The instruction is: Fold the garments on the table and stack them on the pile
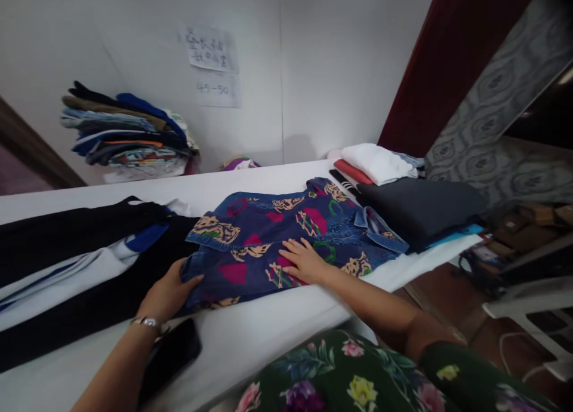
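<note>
A patterned denim shirt point(286, 236) lies partly folded on the white-covered table, its collar point(380, 227) toward the right. At the shirt's left end, my left hand point(172, 286) grips the edge, thumb on top and the other fingers mostly hidden by the cloth. My right hand point(304, 261) rests flat on the middle of the shirt, fingers spread. Just below my left wrist is a dark flat object, apparently a phone point(172, 358).
Black and white garments point(89, 263) cover the table's left side. A tall clothes stack point(129, 131) stands behind. Dark folded clothes point(421, 203) and a white folded garment point(376, 161) lie to the right. A white plastic chair point(532, 310) stands beyond the table's right end.
</note>
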`<state>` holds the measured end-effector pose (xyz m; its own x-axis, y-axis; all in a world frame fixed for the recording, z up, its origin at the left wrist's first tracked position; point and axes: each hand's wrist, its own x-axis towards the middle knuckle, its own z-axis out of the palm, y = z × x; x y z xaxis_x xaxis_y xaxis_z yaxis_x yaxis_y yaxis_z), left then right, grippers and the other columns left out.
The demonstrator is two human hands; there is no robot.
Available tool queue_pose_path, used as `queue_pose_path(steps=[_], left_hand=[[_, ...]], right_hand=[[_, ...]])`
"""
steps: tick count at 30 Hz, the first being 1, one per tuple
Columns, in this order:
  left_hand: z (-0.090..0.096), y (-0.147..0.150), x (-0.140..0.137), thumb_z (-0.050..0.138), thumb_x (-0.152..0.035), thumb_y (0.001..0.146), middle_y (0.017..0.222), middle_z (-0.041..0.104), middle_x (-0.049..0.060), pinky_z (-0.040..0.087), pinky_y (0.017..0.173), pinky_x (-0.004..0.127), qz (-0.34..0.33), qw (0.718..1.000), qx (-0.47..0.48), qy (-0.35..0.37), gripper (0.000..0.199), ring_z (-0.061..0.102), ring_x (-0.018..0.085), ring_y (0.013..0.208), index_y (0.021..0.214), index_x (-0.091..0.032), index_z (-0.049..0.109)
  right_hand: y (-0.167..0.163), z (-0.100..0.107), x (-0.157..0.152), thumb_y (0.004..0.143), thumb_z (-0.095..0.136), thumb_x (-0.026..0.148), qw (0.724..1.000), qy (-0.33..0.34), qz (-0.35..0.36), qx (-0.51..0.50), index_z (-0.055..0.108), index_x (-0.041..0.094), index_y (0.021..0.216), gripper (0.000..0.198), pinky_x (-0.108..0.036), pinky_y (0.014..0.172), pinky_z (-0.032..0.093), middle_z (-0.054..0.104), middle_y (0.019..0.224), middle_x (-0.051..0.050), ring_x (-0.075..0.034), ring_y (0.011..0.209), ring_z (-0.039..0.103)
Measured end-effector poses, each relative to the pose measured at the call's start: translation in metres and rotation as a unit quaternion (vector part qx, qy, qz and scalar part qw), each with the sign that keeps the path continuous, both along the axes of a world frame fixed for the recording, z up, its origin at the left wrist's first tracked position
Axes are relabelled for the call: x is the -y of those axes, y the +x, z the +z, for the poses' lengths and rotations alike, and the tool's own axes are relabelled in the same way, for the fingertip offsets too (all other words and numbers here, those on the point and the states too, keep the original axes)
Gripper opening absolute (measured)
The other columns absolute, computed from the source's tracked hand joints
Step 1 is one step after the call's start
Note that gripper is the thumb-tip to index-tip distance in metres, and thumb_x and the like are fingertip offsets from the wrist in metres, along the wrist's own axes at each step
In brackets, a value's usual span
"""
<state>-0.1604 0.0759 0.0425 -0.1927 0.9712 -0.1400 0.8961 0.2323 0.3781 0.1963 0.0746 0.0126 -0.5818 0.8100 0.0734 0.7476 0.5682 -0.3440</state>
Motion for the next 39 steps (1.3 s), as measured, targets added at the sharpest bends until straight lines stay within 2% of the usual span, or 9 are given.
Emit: queue_pose_path(steps=[4, 7, 10, 14, 17, 22, 26, 32, 39], left_hand=[[0.001, 0.006, 0.006, 0.04, -0.065, 0.079, 0.08, 0.073, -0.002, 0.05, 0.065, 0.036, 0.016, 0.997, -0.065, -0.031, 0.056, 0.068, 0.027, 0.074, 0.127, -0.036, 0.042], [0.017, 0.015, 0.017, 0.028, -0.071, 0.079, 0.1, 0.071, 0.008, 0.051, 0.07, 0.038, 0.024, 0.99, -0.13, -0.051, 0.071, 0.067, 0.029, 0.084, 0.134, -0.028, 0.036], [0.029, 0.029, 0.027, 0.02, -0.067, 0.082, 0.117, 0.063, 0.013, 0.05, 0.078, 0.048, -0.006, 0.976, -0.21, 0.052, 0.067, 0.061, 0.034, 0.102, 0.134, -0.027, 0.035], [0.025, 0.065, 0.029, 0.028, -0.056, 0.086, 0.118, 0.061, 0.008, 0.048, 0.089, 0.049, -0.138, 0.95, -0.164, 0.227, 0.049, 0.057, 0.032, 0.108, 0.124, -0.031, 0.045], [0.01, 0.107, 0.02, 0.04, -0.045, 0.086, 0.115, 0.063, 0.008, 0.045, 0.097, 0.041, -0.277, 0.928, -0.047, 0.245, 0.036, 0.058, 0.026, 0.108, 0.113, -0.027, 0.056], [-0.012, 0.177, -0.001, 0.05, -0.033, 0.086, 0.117, 0.064, 0.01, 0.04, 0.101, 0.044, -0.373, 0.905, 0.017, 0.206, 0.027, 0.056, 0.026, 0.112, 0.105, -0.022, 0.065], [-0.019, 0.214, -0.013, 0.052, -0.028, 0.087, 0.122, 0.062, 0.01, 0.039, 0.102, 0.045, -0.404, 0.896, 0.027, 0.182, 0.026, 0.052, 0.025, 0.117, 0.108, -0.022, 0.066], [-0.022, 0.24, -0.024, 0.058, -0.027, 0.085, 0.117, 0.061, 0.01, 0.039, 0.096, 0.041, -0.409, 0.9, 0.008, 0.15, 0.03, 0.053, 0.025, 0.111, 0.114, -0.021, 0.062], [-0.015, 0.249, -0.037, 0.053, -0.024, 0.086, 0.088, 0.061, 0.005, 0.04, 0.084, 0.034, -0.384, 0.913, 0.049, 0.127, 0.014, 0.053, 0.019, 0.088, 0.076, -0.019, 0.061]], right_hand=[[0.015, 0.0, 0.009, 0.091, 0.05, 0.038, 0.997, 0.01, -0.016, -0.076, 0.053, 0.022, 0.131, 0.044, -0.049, 0.114, 0.019, 0.04, 0.147, -0.01, -0.023, 0.14, 0.027], [0.052, 0.003, 0.026, 0.091, 0.05, 0.033, 0.987, 0.065, -0.065, -0.134, 0.061, 0.024, 0.121, 0.033, -0.049, 0.113, 0.022, 0.053, 0.137, -0.007, -0.021, 0.135, 0.037], [0.109, 0.0, 0.048, 0.091, 0.047, 0.029, 0.965, 0.125, -0.158, -0.169, 0.067, 0.022, 0.11, 0.028, -0.046, 0.107, 0.035, 0.066, 0.118, -0.008, -0.021, 0.123, 0.052], [0.186, -0.008, 0.078, 0.089, 0.045, 0.027, 0.923, 0.167, -0.312, -0.155, 0.069, 0.021, 0.105, 0.03, -0.043, 0.093, 0.049, 0.07, 0.105, -0.009, -0.022, 0.102, 0.063], [0.216, -0.013, 0.092, 0.088, 0.044, 0.027, 0.915, 0.178, -0.346, -0.109, 0.069, 0.019, 0.105, 0.031, -0.046, 0.092, 0.049, 0.07, 0.105, -0.01, -0.024, 0.101, 0.062], [0.22, -0.016, 0.089, 0.089, 0.044, 0.03, 0.925, 0.175, -0.331, -0.06, 0.068, 0.021, 0.11, 0.033, -0.048, 0.096, 0.046, 0.067, 0.113, -0.009, -0.026, 0.108, 0.057], [0.219, -0.015, 0.077, 0.09, 0.042, 0.028, 0.93, 0.165, -0.325, -0.046, 0.069, 0.019, 0.104, 0.032, -0.044, 0.091, 0.048, 0.069, 0.101, -0.01, -0.025, 0.098, 0.059], [0.226, -0.003, 0.067, 0.092, 0.041, 0.031, 0.923, 0.168, -0.344, -0.049, 0.069, 0.022, 0.095, 0.029, -0.038, 0.082, 0.049, 0.07, 0.092, -0.006, -0.023, 0.09, 0.06], [0.228, 0.003, 0.05, 0.094, 0.038, 0.031, 0.922, 0.183, -0.342, -0.018, 0.067, 0.022, 0.093, 0.031, -0.034, 0.079, 0.047, 0.07, 0.092, -0.006, -0.022, 0.089, 0.061]])
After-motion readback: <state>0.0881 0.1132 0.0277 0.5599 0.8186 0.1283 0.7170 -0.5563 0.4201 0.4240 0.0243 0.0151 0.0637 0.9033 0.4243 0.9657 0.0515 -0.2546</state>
